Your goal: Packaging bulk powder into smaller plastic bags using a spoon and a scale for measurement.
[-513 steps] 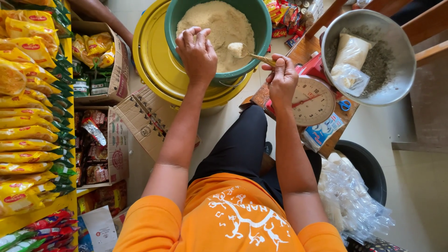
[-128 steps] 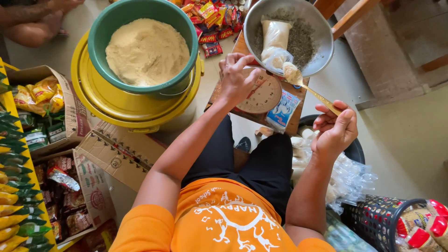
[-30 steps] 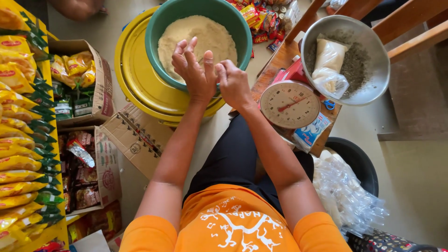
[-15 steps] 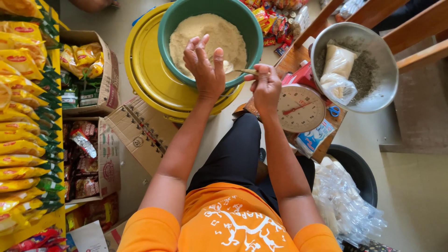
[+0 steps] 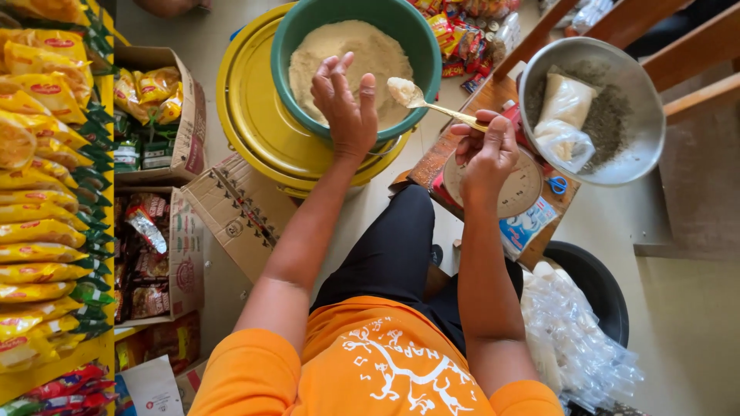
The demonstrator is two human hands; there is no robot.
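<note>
A green basin [image 5: 420, 46] full of pale flour [image 5: 339, 54] rests on a yellow lidded bucket [image 5: 247, 115]. My left hand [image 5: 347, 104] hovers over the basin's near side with fingers apart, holding nothing. My right hand [image 5: 486, 150] grips a golden spoon [image 5: 432, 102] heaped with flour, its bowl lifted over the basin's right rim. Under my right hand sits a round dial scale [image 5: 516, 189] on a wooden stool.
A metal bowl [image 5: 640, 146] with filled plastic bags and dark grains sits at right. A black bucket [image 5: 593, 285] and clear plastic bags [image 5: 578, 347] lie lower right. Cardboard boxes [image 5: 185, 123] and yellow snack packets [image 5: 38, 192] line the left.
My right hand has lifted the loaded spoon out of the flour toward the right rim. My left hand opened a little over the basin.
</note>
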